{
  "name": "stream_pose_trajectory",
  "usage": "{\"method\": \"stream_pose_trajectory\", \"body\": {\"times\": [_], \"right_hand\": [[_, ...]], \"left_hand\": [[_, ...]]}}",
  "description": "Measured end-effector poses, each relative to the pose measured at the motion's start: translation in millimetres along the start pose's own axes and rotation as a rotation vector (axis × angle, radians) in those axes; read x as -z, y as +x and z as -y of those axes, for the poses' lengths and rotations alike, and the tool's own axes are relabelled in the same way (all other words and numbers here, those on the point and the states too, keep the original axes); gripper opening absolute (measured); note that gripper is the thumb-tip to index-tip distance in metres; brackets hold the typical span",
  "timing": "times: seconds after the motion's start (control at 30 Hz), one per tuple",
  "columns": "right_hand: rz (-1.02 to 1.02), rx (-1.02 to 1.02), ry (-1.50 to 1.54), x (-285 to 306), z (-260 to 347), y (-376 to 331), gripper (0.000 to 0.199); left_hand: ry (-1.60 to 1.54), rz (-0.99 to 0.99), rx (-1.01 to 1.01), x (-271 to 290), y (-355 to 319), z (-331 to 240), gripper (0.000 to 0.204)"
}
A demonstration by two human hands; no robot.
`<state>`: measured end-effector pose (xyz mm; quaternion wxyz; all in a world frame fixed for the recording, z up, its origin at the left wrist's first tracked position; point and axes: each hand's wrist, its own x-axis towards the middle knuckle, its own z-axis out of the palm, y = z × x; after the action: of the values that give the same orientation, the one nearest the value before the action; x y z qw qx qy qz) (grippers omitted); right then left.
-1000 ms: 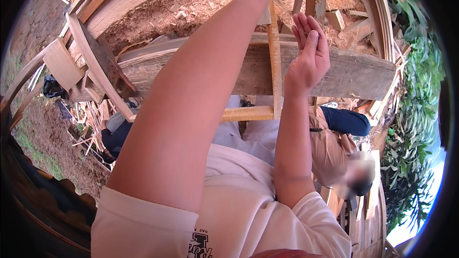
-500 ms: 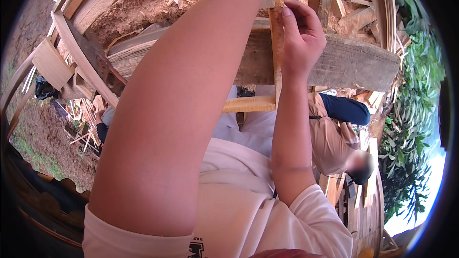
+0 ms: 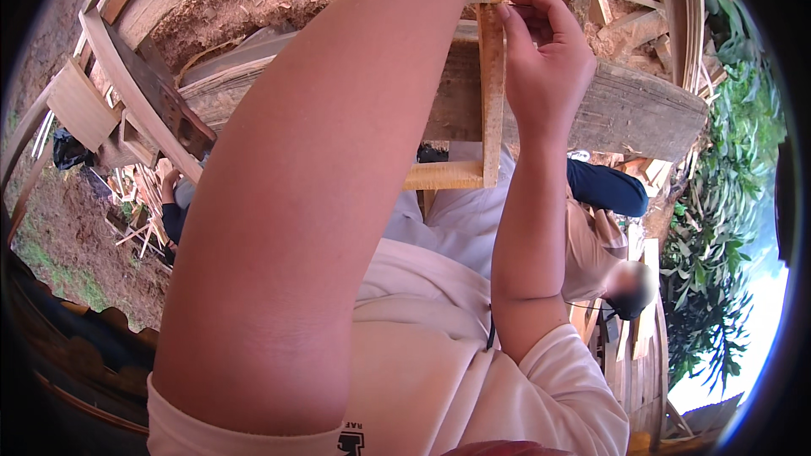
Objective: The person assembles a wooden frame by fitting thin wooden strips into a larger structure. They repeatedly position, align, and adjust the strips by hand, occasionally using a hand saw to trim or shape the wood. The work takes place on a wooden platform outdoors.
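At upper centre, a thin, dark, nail-like piece (image 3: 517, 6) is pinched by the right hand (image 3: 549, 59) beside the yellowish, L-shaped wooden frame (image 3: 492, 89) (corner seemingly joined, piece seemingly unfixed); the left hand's state cannot be seen.

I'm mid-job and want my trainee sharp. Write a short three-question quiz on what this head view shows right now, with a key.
1. True or false: the left hand is in full view.
2. Multiple choice: which is the right hand nearest to?
A) the black bag
B) the pale wooden strip
C) the green foliage
3. Open: where the strip crosses the weathered plank, which one is in front from this camera?

Key:
1. False; the left forearm runs up to the top edge, and the hand lies outside the picture.
2. B; the fingertips are right by its upper part.
3. The pale wooden strip; it hides part of the plank.
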<state>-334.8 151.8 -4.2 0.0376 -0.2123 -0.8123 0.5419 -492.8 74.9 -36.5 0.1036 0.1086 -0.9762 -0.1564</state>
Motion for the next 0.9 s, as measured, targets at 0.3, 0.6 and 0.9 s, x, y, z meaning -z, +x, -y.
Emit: {"method": "stream_pose_trajectory", "body": {"times": [0.3,0.6,0.9], "right_hand": [[-0.010,0.173,-0.078,4,-9,4,0.011],[-0.046,0.438,-0.104,-5,-8,6,0.012],[-0.073,0.189,-0.051,-14,-23,-6,0.007]], "left_hand": [[0.020,0.081,0.008,8,2,-2,0.025],[0.001,0.098,0.005,16,-1,-5,0.025],[0.045,0.096,0.002,11,2,-3,0.024]]}}
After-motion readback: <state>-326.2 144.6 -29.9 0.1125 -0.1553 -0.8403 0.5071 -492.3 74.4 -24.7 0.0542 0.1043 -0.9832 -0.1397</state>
